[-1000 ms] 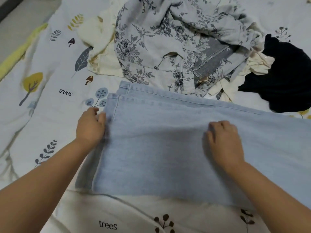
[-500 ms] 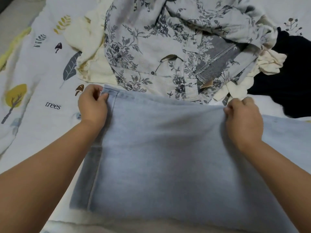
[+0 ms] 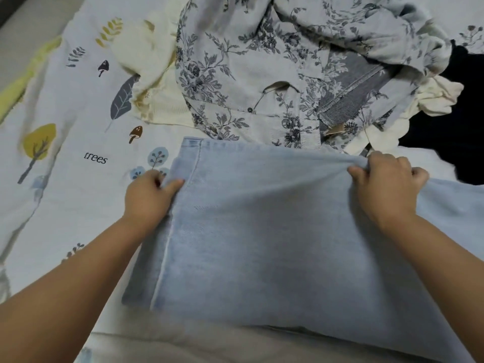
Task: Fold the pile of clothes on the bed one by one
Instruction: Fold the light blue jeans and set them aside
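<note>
Light-blue jeans [image 3: 275,231] spread flat on bed [image 3: 65,179], near edge. Left hand [image 3: 148,199] pinching hemmed left edge; right hand [image 3: 385,183] pinching far edge. Beyond: floral shirt [image 3: 262,69], cream garment [image 3: 154,82], dark garment [image 3: 450,121].

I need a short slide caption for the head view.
Both hands grip pale jeans before a clothes pile.
</note>
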The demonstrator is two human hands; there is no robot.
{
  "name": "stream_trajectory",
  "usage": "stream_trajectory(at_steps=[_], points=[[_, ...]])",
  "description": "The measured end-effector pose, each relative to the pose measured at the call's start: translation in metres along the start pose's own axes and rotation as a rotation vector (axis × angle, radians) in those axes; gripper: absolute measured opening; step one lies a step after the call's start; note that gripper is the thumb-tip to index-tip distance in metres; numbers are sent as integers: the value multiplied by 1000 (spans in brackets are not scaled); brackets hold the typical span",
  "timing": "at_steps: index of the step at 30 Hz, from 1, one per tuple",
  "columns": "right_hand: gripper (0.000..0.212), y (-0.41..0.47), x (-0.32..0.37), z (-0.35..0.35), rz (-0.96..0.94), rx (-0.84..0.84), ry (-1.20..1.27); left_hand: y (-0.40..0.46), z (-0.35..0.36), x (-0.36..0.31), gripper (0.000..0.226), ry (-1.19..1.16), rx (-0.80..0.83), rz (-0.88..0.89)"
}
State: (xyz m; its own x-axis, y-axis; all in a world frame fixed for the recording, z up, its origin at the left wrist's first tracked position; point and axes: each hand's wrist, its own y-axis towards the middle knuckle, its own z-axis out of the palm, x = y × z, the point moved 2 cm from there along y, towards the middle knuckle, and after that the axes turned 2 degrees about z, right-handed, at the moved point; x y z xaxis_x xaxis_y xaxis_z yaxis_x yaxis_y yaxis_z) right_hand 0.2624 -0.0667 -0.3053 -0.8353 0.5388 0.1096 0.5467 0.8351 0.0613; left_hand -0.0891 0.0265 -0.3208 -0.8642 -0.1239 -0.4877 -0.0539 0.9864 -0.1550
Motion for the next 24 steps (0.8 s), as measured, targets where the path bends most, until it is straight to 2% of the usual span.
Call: stream_trajectory(at_steps=[2, 4, 7, 9, 12, 14, 18, 21, 24], points=[[24, 0, 7, -10, 61, -79, 49, -2, -16, -4, 32, -73, -188, 63], [28, -1, 15, -14, 124, -126, 76, -1, -24, -9, 28, -115, -267, 37], [52, -20, 35, -11, 128, -64, 124, 2, -19, -1, 40, -89, -135, -157], [55, -54, 52, 0, -37, 28, 112, -7, -11, 4, 49, -133, 3, -193], [61, -123, 65, 23, -364, 131, 27, -30, -5, 9, 50, -83, 141, -134], [70, -169, 59, 41, -518, 231, -17, -39, -4, 18, 38, -31, 159, -161], [85, -215, 40, 57, -701, 386, -86, -45, -5, 29, 42, -21, 192, -313], [76, -213, 38, 48, -678, 441, -31, -52, -6, 31, 41, 15, 216, -312], [61, -207, 38, 40, -686, 414, 9, -62, -17, 31, 31, -145, 230, -278]])
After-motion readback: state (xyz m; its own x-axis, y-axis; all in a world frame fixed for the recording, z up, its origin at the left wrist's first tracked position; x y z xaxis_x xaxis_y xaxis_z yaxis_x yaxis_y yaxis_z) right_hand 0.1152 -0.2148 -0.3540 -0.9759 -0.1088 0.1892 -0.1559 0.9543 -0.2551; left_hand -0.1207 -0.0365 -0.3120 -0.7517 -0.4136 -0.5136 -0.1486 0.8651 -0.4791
